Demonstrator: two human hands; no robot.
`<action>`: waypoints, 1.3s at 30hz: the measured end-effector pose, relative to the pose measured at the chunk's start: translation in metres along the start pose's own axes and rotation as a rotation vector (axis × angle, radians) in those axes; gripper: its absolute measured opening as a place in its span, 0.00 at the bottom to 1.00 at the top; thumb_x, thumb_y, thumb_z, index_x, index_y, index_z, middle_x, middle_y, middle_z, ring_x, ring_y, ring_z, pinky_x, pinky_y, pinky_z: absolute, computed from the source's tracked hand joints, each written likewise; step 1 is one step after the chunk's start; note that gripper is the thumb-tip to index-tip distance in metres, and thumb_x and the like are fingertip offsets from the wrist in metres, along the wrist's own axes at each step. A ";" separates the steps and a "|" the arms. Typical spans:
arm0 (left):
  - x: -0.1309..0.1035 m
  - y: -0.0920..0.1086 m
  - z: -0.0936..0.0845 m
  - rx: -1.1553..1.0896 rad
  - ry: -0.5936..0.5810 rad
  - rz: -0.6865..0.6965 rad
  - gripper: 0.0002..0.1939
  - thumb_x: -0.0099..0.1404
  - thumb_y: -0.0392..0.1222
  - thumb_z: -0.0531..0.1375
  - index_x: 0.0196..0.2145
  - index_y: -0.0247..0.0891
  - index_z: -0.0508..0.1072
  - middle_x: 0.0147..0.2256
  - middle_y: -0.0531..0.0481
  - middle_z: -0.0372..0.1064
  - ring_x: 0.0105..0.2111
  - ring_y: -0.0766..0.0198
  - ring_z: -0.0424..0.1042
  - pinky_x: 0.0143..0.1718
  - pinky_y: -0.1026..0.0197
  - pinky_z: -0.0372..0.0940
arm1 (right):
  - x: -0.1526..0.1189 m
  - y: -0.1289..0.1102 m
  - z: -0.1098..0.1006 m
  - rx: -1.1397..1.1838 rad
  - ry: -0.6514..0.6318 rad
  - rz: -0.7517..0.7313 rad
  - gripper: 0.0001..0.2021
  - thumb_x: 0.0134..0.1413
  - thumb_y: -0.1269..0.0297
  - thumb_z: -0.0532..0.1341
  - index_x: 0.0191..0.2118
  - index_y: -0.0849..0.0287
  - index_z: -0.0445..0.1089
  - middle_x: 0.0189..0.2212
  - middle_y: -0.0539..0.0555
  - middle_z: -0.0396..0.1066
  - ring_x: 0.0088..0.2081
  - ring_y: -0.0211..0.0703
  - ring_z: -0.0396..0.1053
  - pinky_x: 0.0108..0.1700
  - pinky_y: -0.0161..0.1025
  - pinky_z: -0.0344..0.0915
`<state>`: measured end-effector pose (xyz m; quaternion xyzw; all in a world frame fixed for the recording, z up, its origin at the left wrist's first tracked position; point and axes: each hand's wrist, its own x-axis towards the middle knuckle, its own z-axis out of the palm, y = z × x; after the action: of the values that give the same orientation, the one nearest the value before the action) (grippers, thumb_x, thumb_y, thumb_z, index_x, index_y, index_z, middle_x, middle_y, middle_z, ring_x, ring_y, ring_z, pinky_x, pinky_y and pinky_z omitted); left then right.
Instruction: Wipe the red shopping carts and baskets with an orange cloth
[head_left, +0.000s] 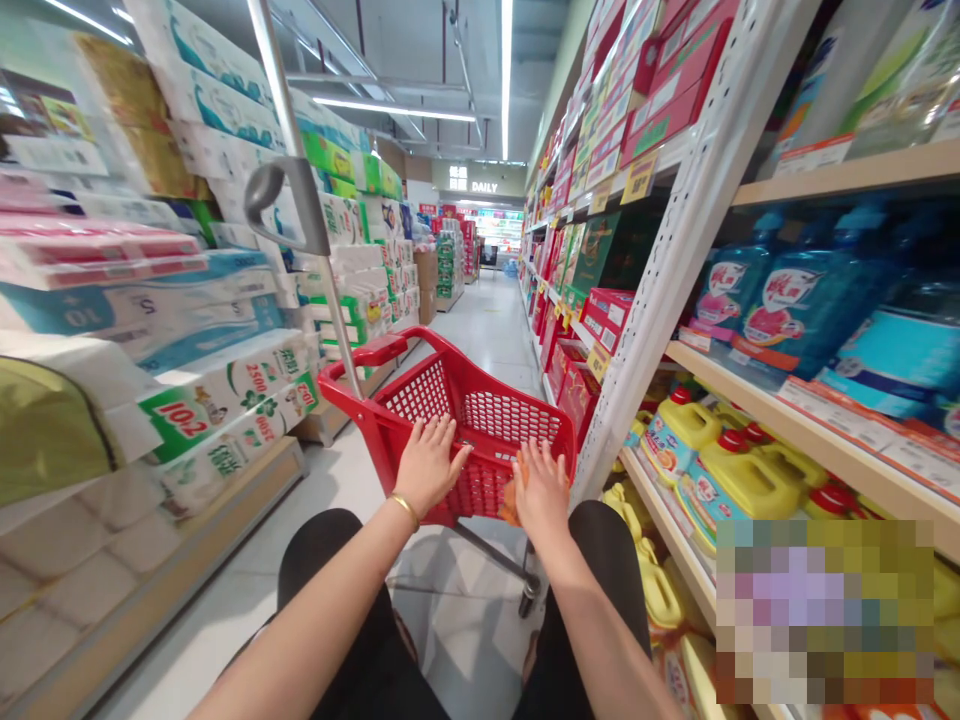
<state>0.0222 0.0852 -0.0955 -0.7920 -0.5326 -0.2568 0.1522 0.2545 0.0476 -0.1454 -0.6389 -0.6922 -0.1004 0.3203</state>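
Note:
A red plastic shopping cart (pixel 499 420) with mesh walls stands right in front of my knees, a tall metal pole with a grey handle (pixel 296 205) rising at its left. My left hand (pixel 429 468), a gold bangle at its wrist, is over the cart's near side with fingers stretched and nothing in it. Beside it, my right hand (pixel 546 495) has an orange cloth (pixel 511 503) under its palm and fingers. The cloth shows past the thumb and rests near the cart's near wall. Its underside is hidden by the hand.
Stacked tissue packs (pixel 232 390) line the left side. On the right, a white shelf post (pixel 675 200) stands close to the cart, with blue bottles (pixel 799 290) and yellow jugs (pixel 739 480) on the shelves. The aisle floor (pixel 487 310) runs ahead. A patch at lower right is pixelated.

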 end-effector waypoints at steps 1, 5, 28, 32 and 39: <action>-0.003 0.007 0.000 0.008 -0.006 -0.001 0.35 0.77 0.60 0.43 0.68 0.32 0.65 0.68 0.37 0.62 0.69 0.47 0.59 0.73 0.41 0.45 | 0.004 -0.006 0.001 0.004 -0.022 -0.040 0.27 0.77 0.56 0.43 0.69 0.65 0.64 0.71 0.60 0.59 0.74 0.55 0.50 0.75 0.58 0.40; -0.008 0.010 -0.003 0.016 -0.047 0.058 0.35 0.78 0.60 0.43 0.68 0.34 0.65 0.68 0.41 0.62 0.69 0.50 0.59 0.73 0.44 0.45 | 0.013 0.011 -0.001 -0.044 -0.111 -0.018 0.27 0.77 0.55 0.44 0.70 0.61 0.63 0.70 0.59 0.59 0.74 0.51 0.51 0.75 0.54 0.41; -0.015 0.042 -0.037 0.081 0.053 0.011 0.35 0.77 0.59 0.47 0.62 0.25 0.72 0.66 0.32 0.64 0.69 0.46 0.60 0.72 0.42 0.47 | 0.011 -0.005 -0.010 0.036 -0.080 -0.089 0.26 0.77 0.55 0.43 0.70 0.57 0.63 0.72 0.55 0.57 0.75 0.51 0.45 0.76 0.58 0.35; -0.029 0.052 -0.048 0.107 0.050 0.088 0.35 0.77 0.58 0.48 0.70 0.32 0.61 0.71 0.40 0.54 0.74 0.50 0.48 0.75 0.44 0.41 | 0.005 -0.013 -0.011 0.115 -0.045 -0.129 0.26 0.77 0.52 0.44 0.70 0.52 0.62 0.72 0.54 0.57 0.75 0.52 0.45 0.75 0.62 0.35; -0.034 0.043 -0.070 0.157 0.103 -0.077 0.39 0.75 0.59 0.49 0.70 0.23 0.59 0.71 0.32 0.51 0.74 0.45 0.46 0.75 0.40 0.42 | 0.011 0.035 -0.021 0.108 0.005 0.198 0.27 0.76 0.54 0.43 0.66 0.58 0.69 0.70 0.57 0.60 0.74 0.57 0.49 0.74 0.65 0.39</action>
<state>0.0348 0.0067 -0.0563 -0.7424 -0.5725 -0.2601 0.2310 0.2946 0.0513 -0.1326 -0.6856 -0.6295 -0.0324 0.3642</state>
